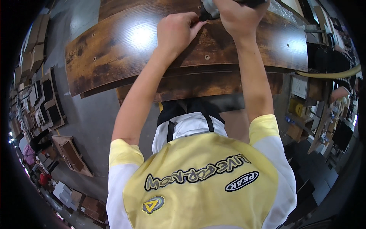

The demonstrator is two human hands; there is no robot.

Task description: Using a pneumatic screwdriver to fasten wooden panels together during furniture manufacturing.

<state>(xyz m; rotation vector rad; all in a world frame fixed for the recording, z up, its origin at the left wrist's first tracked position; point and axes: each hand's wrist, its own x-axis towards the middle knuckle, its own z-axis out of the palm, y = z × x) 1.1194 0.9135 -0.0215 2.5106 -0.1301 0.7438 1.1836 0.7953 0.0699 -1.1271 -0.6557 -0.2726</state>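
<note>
My right hand is wrapped round a grey and black power drill, partly cut off by the top edge of the view. My left hand is close beside the drill's front end, thumb and fingers pinched together. Whatever lies between those fingers is too small or hidden to name. Both hands are over a dark brown wood-grain board with a glossy surface. Small round holes or fittings dot the board, one of them a round fitting between my forearms.
More brown boards lie beneath the top one, nearer my body. Clear plastic wrap lies at the far right. A yellowish hose runs off to the right. Cartons and a wooden pallet stand at the left; another person's arm shows at the right.
</note>
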